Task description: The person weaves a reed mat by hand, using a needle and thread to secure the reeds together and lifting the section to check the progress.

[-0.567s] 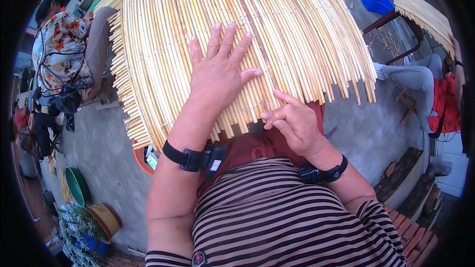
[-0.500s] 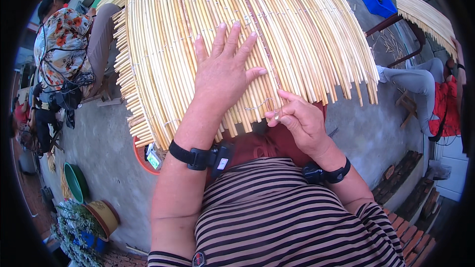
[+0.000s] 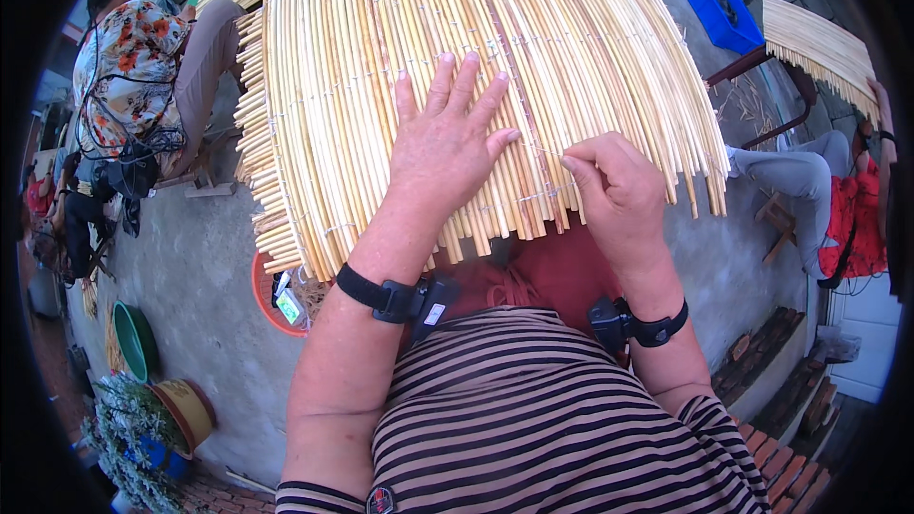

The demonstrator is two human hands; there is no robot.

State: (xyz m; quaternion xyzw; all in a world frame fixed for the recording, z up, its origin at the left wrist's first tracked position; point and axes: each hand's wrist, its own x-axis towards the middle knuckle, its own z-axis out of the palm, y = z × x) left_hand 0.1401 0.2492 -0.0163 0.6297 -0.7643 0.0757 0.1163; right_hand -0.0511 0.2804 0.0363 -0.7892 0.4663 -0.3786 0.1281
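One white label (image 3: 435,313) sits behind the left grip (image 3: 440,157), splayed flat on reeds (image 3: 609,67); the right grip (image 3: 624,188), pinching thread (image 3: 546,149), has moved up.

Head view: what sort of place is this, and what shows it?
Probably an outdoor yard used for handwork: grey ground, a leafy plant, a seated person near the stick mat.

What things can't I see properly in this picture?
All in the head view:
- Palm of the left hand: turned down against the reed mat.
- End of the thin strand: hidden in the right hand.
- Mat's far end: cut off by the top edge.
- Part of the orange basin: covered by the mat.
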